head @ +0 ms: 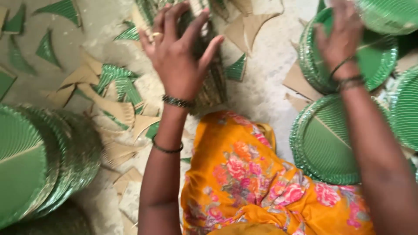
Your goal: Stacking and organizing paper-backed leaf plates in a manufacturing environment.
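My left hand [180,54] is spread wide, fingers fanned out and laid over the top of a dark, blurred stack of plates [211,82] that stands on edge on the floor just ahead of my knees; the palm presses on it but the fingers do not close round it, so this hand is open. A ring sits on one finger and bangles ring the wrist. My right hand [339,37] reaches up to the right, its fingers lying on a green ribbed paper plate [379,61] that tops a pile there; the fingertips run behind another green plate [389,13] at the upper edge, and the motion blur keeps me from telling whether they pinch anything or merely rest. Just below that pile lies a second pile of green plates [324,143], touching the orange flowered cloth [257,174] over my lap. To my far left stands a tall fanned heap of green plates [39,161]. Between them the pale floor [265,87] is strewn with green and brown cardboard offcuts [113,100], mostly triangular scraps.
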